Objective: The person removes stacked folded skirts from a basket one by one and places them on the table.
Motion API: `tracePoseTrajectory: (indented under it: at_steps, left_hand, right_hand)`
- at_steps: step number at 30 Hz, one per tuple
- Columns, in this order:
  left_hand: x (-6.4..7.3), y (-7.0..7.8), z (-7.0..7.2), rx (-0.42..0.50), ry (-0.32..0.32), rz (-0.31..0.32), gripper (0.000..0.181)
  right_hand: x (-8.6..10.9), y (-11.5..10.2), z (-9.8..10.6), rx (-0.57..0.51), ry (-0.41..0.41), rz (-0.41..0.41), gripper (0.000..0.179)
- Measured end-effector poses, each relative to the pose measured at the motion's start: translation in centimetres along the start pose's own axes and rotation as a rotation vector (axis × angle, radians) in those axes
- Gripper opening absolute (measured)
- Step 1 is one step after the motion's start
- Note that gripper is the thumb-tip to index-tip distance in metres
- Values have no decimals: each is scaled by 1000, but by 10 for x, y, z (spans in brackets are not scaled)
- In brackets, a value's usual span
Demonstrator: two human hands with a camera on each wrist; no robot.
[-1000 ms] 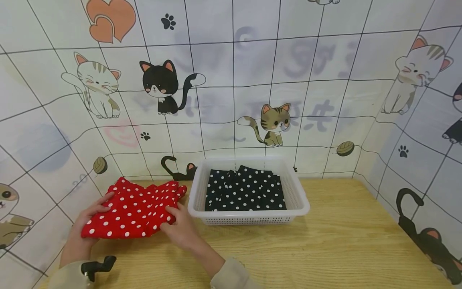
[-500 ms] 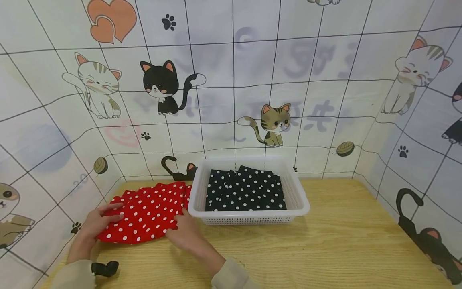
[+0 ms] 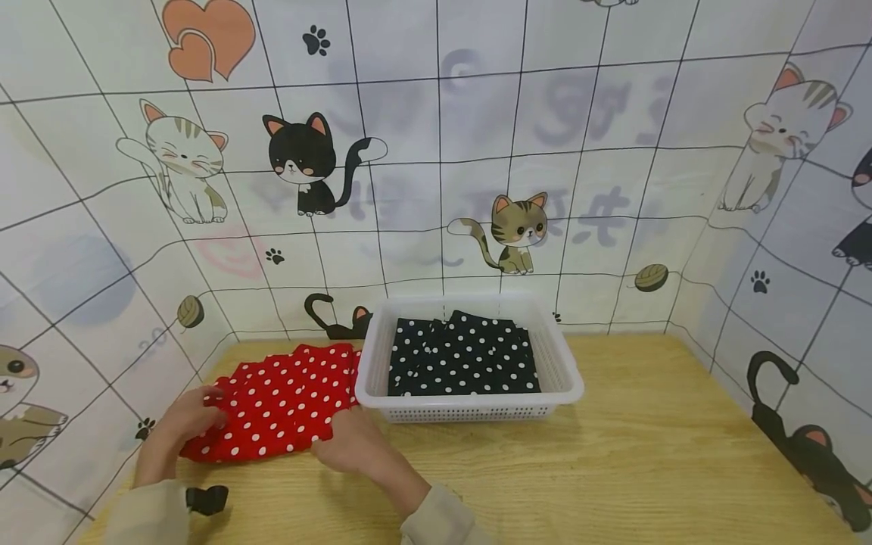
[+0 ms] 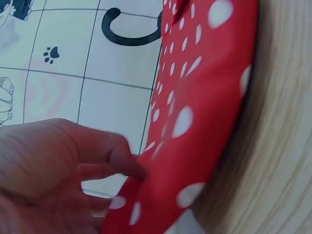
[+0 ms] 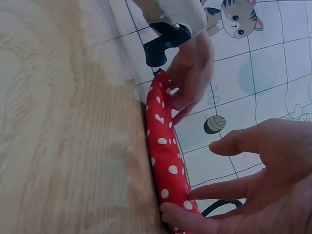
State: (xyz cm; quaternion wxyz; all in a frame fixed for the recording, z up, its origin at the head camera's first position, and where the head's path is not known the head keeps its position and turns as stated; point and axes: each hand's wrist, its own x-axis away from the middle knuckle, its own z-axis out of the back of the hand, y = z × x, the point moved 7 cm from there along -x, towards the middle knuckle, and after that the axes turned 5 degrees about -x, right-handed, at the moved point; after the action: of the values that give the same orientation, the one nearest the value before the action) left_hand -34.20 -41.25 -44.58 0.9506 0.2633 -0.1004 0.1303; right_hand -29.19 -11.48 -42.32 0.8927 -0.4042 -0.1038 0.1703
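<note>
A folded red cloth with white dots (image 3: 279, 401) lies flat on the left of the table, its right end against the white basket. My left hand (image 3: 187, 420) rests at the cloth's left edge, fingertips touching its top. The left wrist view has that hand (image 4: 63, 165) with a bent digit against the red fabric. At the near right corner is my right hand (image 3: 354, 443). In the right wrist view, the right hand (image 5: 263, 180) has its thumb spread wide and its fingertips at the cloth's folded edge.
The white plastic basket (image 3: 470, 403) stands at the back middle of the wooden table (image 3: 613, 454), holding folded black cloth with white dots (image 3: 463, 356). A cat-print wall covering (image 3: 409, 189) closes off the back and both sides. A black wrist mount (image 3: 207, 499) is on the left sleeve.
The red cloth has come down flat onto the table and shifted right, up to the basket. Both hands have eased their hold; the left has moved right and its fingers have drawn back toward the edge.
</note>
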Motion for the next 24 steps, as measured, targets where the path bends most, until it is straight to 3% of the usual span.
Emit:
tracePoseTrajectory:
  at_steps: [4, 9, 12, 19, 24]
  left_hand:
    - [-2, 9, 3, -27, 106, -47, 71]
    - [-1, 6, 8, 34, 245, 5, 64]
    - [-1, 2, 8, 47, 270, 30, 64]
    - [-2, 8, 6, 30, 273, 8, 62]
    - [3, 12, 9, 29, 344, 38, 56]
  right_hand:
    - [-1, -1, 0, -27, -4, 30, 29]
    - [-4, 3, -2, -48, -4, 31, 23]
    - [-5, 5, -4, -60, -11, 26, 22]
    - [-1, 1, -2, -71, -48, 56, 25]
    - [7, -8, 4, -51, -76, 75, 38]
